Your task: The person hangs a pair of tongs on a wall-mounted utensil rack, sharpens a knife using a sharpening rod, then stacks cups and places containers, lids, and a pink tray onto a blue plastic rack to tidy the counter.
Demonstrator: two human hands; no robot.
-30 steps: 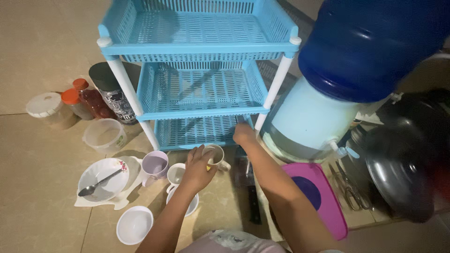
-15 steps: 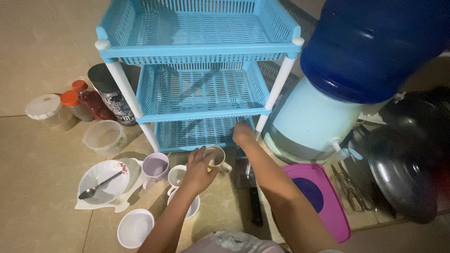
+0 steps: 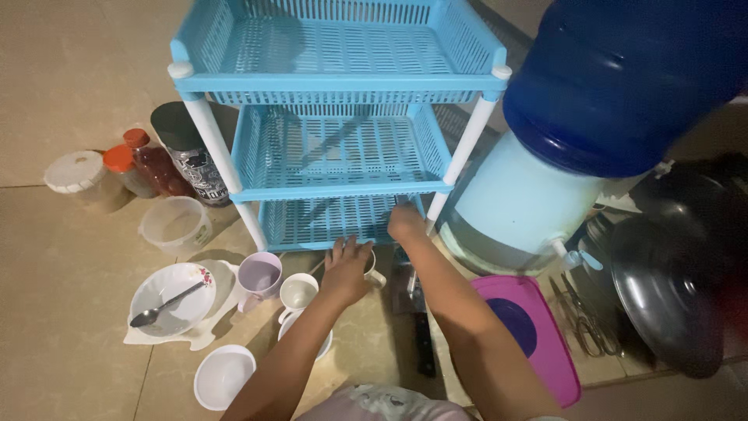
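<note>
Both forearms reach forward from the bottom edge of the view toward the foot of a blue three-tier plastic rack (image 3: 335, 148) standing on the tiled floor (image 3: 70, 257). The left hand (image 3: 347, 269) lies palm down with fingers spread over a white cup (image 3: 372, 269) just before the rack's lowest shelf, covering most of it; whether it grips the cup cannot be told. The right hand (image 3: 405, 221) is curled at the front right corner of that lowest shelf, beside the white leg, its fingers hidden, so its hold cannot be told either. Just left of the left wrist stand a white mug (image 3: 298, 293) and a lilac cup (image 3: 259, 277). A white bowl with a spoon (image 3: 165, 304) lies further left. A blue water dispenser (image 3: 545, 179) stands right of the rack.
</note>
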